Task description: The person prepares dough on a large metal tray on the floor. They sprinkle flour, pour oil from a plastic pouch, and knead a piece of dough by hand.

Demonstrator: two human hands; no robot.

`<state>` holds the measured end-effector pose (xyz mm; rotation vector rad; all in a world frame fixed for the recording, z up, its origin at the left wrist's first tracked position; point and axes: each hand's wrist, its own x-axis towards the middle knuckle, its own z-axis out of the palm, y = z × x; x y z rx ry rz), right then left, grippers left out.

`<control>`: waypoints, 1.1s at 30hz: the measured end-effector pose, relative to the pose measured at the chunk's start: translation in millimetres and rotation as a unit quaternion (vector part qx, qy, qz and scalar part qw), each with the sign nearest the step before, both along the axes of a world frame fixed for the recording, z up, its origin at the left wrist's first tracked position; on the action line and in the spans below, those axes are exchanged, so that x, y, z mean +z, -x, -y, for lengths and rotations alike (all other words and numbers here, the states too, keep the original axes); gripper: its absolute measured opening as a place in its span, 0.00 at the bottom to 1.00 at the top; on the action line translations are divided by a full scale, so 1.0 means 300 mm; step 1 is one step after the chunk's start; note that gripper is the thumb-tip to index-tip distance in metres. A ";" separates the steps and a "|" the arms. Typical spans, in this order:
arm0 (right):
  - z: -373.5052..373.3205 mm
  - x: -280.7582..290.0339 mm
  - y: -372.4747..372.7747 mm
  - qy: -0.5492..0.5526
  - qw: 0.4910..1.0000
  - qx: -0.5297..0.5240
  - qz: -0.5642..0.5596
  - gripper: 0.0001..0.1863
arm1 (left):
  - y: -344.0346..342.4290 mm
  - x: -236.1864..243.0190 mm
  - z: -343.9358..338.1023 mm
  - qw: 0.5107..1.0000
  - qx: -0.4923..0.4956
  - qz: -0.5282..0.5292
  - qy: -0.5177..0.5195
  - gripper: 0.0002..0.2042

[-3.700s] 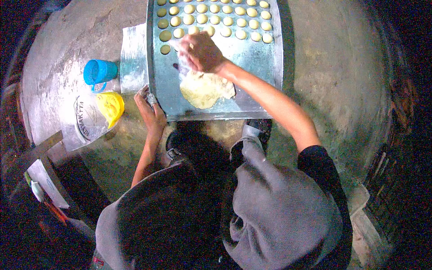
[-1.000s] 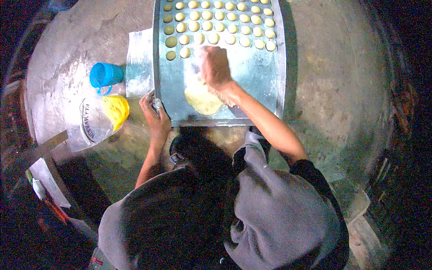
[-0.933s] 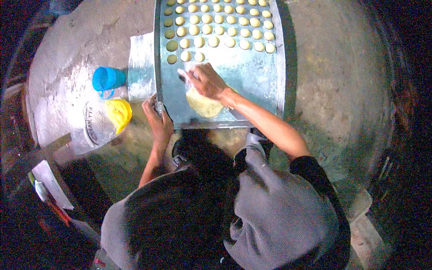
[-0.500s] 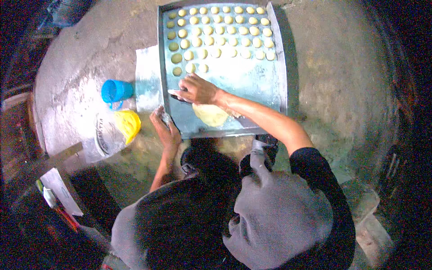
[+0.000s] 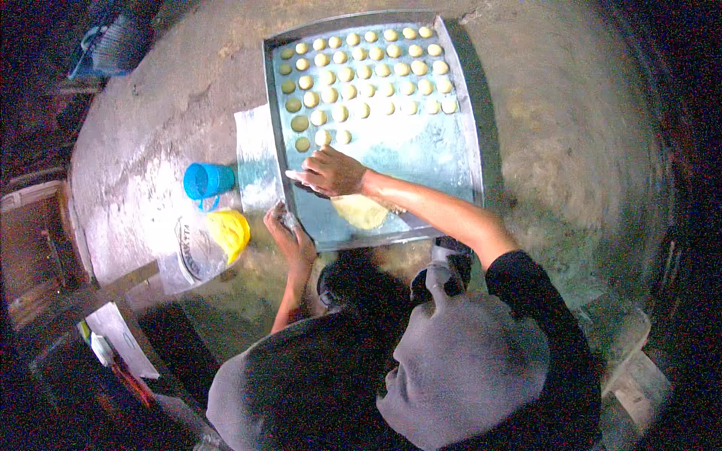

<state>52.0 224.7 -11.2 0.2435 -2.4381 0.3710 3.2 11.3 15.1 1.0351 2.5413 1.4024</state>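
Note:
A wide metal tray (image 5: 474, 173) holds rows of small, round, pale dough pieces (image 5: 364, 72). My right hand (image 5: 335, 174) is over the tray's near left part, just below the last, short row, its fingers curled and pale with flour at the tips. Whatever it may hold is hidden beneath it. Close to its wrist lies a flat sheet of pale dough (image 5: 361, 213), partly under my forearm. At the tray's near left corner, my left hand (image 5: 293, 239) has bent fingers beside the rim; a whitish patch shows between them, too unclear to name.
Left of the tray, a pale sheet (image 5: 257, 158) lies against its side on the rough floor. Beyond it stand a blue mug (image 5: 209, 180) and a yellow plastic bag (image 5: 228, 234), with a clear printed bag (image 5: 183, 263) beside them. My knees and lap are close to the near rim.
The whole scene sits lower and slightly further right in the picture. Both hands keep nearly the same places at the tray, and the dough rows look unchanged.

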 end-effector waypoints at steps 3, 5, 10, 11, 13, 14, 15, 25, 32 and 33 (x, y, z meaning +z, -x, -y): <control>-0.046 0.019 0.035 -0.025 0.998 -0.038 -0.044 0.22 | 0.009 -0.016 0.007 0.999 0.001 0.040 -0.018 0.21; -0.096 0.086 0.059 0.007 0.996 -0.029 -0.082 0.21 | 0.011 -0.023 0.006 1.000 -0.020 -0.001 -0.014 0.20; -0.100 0.138 0.082 0.063 0.997 -0.035 -0.024 0.20 | 0.011 0.011 0.009 0.999 -0.026 -0.020 0.002 0.19; -0.090 0.080 0.055 0.053 0.998 -0.039 0.016 0.20 | 0.009 0.004 0.007 1.000 -0.022 -0.003 -0.001 0.18; -0.064 -0.008 0.002 0.046 0.998 -0.026 -0.042 0.23 | 0.008 -0.013 0.001 0.999 -0.015 0.031 -0.010 0.18; -0.067 -0.013 0.016 0.061 0.996 -0.019 -0.055 0.23 | 0.014 -0.010 0.000 0.999 -0.011 0.028 -0.017 0.18; -0.071 -0.005 0.011 0.077 0.995 -0.016 -0.063 0.23 | 0.007 -0.011 -0.004 0.999 -0.010 0.031 -0.023 0.18; -0.094 0.016 -0.025 0.026 0.998 -0.047 0.041 0.17 | 0.010 0.000 -0.005 1.000 -0.018 -0.022 -0.012 0.18; -0.201 0.099 -0.017 0.016 0.997 -0.026 -0.068 0.19 | 0.005 -0.004 0.004 1.000 -0.003 0.017 -0.017 0.18; -0.216 0.153 -0.012 0.067 0.994 -0.043 -0.068 0.20 | 0.005 0.005 0.000 1.000 -0.004 0.010 -0.022 0.18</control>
